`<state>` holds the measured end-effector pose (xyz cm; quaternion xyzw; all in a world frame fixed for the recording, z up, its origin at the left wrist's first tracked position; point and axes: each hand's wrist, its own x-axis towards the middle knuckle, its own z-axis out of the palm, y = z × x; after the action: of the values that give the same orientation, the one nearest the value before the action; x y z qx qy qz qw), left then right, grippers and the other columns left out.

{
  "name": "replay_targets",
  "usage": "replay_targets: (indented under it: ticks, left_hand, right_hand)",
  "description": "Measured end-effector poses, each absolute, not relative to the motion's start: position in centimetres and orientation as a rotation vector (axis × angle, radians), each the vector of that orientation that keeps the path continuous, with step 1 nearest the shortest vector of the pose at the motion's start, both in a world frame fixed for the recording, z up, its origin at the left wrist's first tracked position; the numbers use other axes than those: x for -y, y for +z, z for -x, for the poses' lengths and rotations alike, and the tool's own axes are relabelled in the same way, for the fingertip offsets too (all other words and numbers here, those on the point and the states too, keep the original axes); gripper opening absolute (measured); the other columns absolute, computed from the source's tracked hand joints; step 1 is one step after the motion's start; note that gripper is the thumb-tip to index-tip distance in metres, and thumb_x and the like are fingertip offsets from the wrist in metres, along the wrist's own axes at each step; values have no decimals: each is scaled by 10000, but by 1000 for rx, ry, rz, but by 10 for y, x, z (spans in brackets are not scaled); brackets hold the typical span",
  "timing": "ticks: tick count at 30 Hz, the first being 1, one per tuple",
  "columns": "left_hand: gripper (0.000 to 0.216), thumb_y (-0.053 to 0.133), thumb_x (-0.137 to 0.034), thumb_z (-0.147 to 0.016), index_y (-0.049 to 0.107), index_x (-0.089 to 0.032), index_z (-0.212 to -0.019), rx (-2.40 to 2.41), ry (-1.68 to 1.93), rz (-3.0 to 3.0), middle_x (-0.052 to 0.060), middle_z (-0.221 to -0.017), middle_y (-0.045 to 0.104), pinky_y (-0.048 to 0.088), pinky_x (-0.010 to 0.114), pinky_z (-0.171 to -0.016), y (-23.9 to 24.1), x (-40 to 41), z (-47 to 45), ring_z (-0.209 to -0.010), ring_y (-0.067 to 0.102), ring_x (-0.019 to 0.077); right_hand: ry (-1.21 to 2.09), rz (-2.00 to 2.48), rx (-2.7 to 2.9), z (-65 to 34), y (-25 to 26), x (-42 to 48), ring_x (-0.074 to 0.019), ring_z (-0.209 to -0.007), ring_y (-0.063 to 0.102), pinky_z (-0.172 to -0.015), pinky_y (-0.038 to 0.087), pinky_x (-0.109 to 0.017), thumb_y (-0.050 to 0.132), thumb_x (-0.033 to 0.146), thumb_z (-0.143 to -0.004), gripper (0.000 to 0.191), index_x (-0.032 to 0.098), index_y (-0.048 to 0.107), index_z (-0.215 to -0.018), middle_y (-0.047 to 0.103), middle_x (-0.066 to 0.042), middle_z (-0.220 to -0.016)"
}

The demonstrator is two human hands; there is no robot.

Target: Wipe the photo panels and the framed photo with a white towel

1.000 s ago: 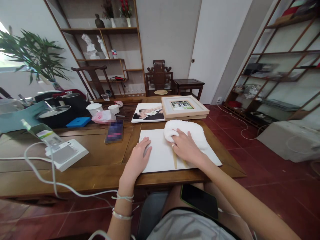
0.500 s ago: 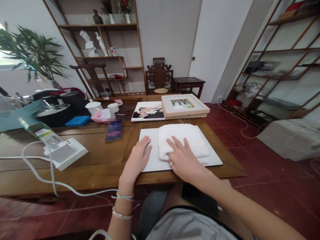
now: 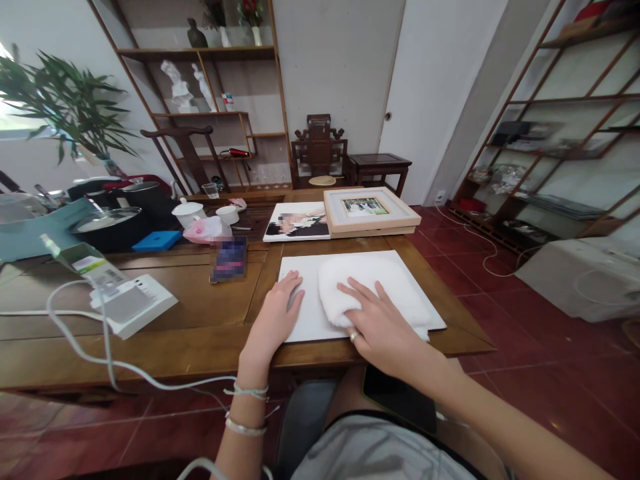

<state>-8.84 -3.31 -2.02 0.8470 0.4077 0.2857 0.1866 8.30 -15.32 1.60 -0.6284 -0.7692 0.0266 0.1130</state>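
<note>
A white rectangular board (image 3: 305,267) lies flat on the table near its front edge. On its right part rests a folded white towel (image 3: 333,280), bunched a little at its near side. My right hand (image 3: 383,320), with a ring on one finger, presses down on the towel and holds it, its upper fingers spread across the cloth. The part of the hand beneath the towel's fold is hidden. My left hand (image 3: 275,313) lies open on the board's left edge, fingers stretched forward, with nothing in it.
Behind the board are a printed photo panel (image 3: 295,227) and a light wood picture frame (image 3: 410,217). A phone-like item (image 3: 229,260), an opened white box (image 3: 145,307) and a white cable (image 3: 165,387) lie left. A dark phone (image 3: 400,400) rests on my lap.
My right hand has slid slightly right and towards me, dragging the towel along the board; the towel's near corner now bunches near the front edge. The left hand stays put.
</note>
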Motion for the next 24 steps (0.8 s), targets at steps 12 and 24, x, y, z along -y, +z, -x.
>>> replay_targets:
  ticks: [12, 24]
  left_hand:
    - [377, 418, -271, -873, 586, -94, -1160, -1161, 789, -2381, 156, -1327, 514, 304, 415, -1090, -21, 33, 88, -1274, 436, 232]
    - [379, 411, -270, -874, 586, -92, -1159, -1157, 795, -2413, 156, -1317, 525, 327, 405, -1076, -19, 33, 88, -1262, 452, 238]
  right_hand:
    - [1, 1960, 2215, -95, 17, 80, -309, -1353, 207, -1031, 178, -619, 405, 140, -831, 333, 133, 632, -1074, 370, -125, -1433]
    - [59, 1680, 2345, -71, 11, 176, -300, -1372, 164, -1084, 109, -591, 470, 101, -761, 239, 175, 687, -830, 347, -70, -1453]
